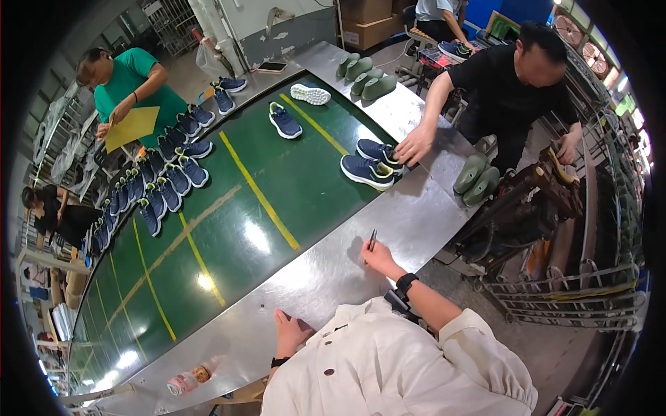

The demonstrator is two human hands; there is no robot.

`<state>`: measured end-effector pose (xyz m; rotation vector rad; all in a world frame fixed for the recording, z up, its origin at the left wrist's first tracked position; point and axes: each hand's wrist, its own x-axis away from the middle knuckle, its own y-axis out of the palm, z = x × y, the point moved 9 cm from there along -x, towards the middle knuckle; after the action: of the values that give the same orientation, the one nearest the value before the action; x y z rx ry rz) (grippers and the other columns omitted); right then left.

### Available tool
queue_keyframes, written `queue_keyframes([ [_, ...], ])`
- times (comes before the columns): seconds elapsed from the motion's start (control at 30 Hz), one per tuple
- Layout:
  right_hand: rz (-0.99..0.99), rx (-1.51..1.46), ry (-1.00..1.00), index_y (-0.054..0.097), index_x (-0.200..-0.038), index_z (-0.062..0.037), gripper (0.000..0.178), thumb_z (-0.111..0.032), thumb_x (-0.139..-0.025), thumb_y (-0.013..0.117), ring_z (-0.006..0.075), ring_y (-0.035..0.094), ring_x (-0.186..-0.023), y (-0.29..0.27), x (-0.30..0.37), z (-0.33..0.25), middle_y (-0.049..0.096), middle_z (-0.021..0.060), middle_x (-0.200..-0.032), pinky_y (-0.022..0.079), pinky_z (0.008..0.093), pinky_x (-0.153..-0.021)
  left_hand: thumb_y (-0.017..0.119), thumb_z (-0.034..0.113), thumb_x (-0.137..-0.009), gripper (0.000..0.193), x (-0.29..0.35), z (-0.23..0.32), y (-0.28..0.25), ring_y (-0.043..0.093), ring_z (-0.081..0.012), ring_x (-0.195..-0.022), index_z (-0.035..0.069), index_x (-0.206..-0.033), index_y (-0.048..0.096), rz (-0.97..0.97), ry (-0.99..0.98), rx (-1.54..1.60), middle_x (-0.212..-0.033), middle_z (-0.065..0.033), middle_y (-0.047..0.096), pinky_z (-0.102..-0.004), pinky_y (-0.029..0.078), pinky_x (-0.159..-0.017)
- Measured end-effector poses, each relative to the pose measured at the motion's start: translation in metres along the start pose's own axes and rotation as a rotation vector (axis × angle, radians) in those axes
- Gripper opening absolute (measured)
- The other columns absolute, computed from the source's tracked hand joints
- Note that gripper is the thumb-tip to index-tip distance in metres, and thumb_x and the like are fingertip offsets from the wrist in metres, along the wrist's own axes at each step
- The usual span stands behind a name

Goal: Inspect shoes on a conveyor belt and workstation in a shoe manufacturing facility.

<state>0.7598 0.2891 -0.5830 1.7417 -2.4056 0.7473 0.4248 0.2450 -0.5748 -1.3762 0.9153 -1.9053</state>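
Note:
My right hand (380, 259) is closed around a slim dark pen-like tool (372, 240), its tip pointing up and away over the metal table edge (326, 267). My left hand (291, 334) rests at the near edge of that metal strip, thumb up; its other fingers are mostly hidden. Beyond the strip lies a green conveyor belt (229, 197) with yellow cross lines. A pair of navy sneakers (364, 171) sits at the belt's right end, where a co-worker's hand (415, 144) touches one. Further off are a single navy sneaker (284, 120) and one on its side showing a white sole (310, 94).
Several navy sneakers (166, 192) stand in rows on the left, by a person in green holding a yellow sheet (133, 128). Green shoe lasts (477, 179) stand at the right, more (368, 80) at the back. A bottle (189, 380) lies near left. A wire rack (562, 298) stands right.

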Motion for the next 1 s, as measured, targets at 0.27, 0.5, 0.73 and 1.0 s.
queue_keyframes([
  [0.27,0.224,0.420,-0.242,0.059,-0.077,-0.0014,0.022,-0.022,-0.077,0.050,0.0364,0.055,-0.073,-0.087,-0.068,-0.048,0.057,0.0192,-0.081,0.045,0.0412,-0.066,0.069,0.035,-0.062,0.057,-0.003,0.003,-0.004,0.010,-0.0477,-0.127,-0.004,-0.101,0.057,0.008,-0.082,0.001,-0.134,-0.0372,0.006,-0.0440,0.030,-0.098],
  [0.5,0.310,0.674,-0.331,0.063,-0.092,-0.0131,0.024,-0.017,-0.069,0.058,0.0343,0.056,-0.089,-0.134,-0.139,-0.091,0.046,0.0211,-0.115,0.046,0.0399,-0.076,0.069,0.040,-0.059,0.054,-0.015,-0.001,0.001,0.011,-0.0466,-0.127,-0.002,-0.093,0.062,-0.055,-0.171,-0.065,-0.134,-0.0366,0.007,-0.0437,0.035,-0.093],
  [0.73,-0.043,0.935,-0.158,0.065,-0.092,-0.0164,0.030,-0.022,-0.063,0.067,0.0316,0.055,-0.096,-0.111,-0.195,-0.064,0.045,0.0191,-0.117,0.044,0.0373,-0.083,0.068,0.041,-0.062,0.049,-0.018,-0.004,0.000,0.017,-0.0437,-0.126,0.002,-0.091,0.064,0.014,-0.211,-0.027,-0.136,-0.0331,0.012,-0.0390,0.037,-0.093],
  [1.0,-0.052,0.721,-0.271,0.063,-0.084,-0.0056,0.029,-0.028,-0.065,0.068,0.0315,0.057,-0.083,-0.060,-0.161,-0.113,0.057,0.0165,-0.088,0.045,0.0386,-0.074,0.067,0.034,-0.068,0.052,-0.062,-0.006,-0.011,0.053,-0.0332,-0.099,0.003,-0.107,0.053,-0.074,-0.208,0.478,-0.117,-0.0230,0.046,-0.0353,0.044,-0.081],
])
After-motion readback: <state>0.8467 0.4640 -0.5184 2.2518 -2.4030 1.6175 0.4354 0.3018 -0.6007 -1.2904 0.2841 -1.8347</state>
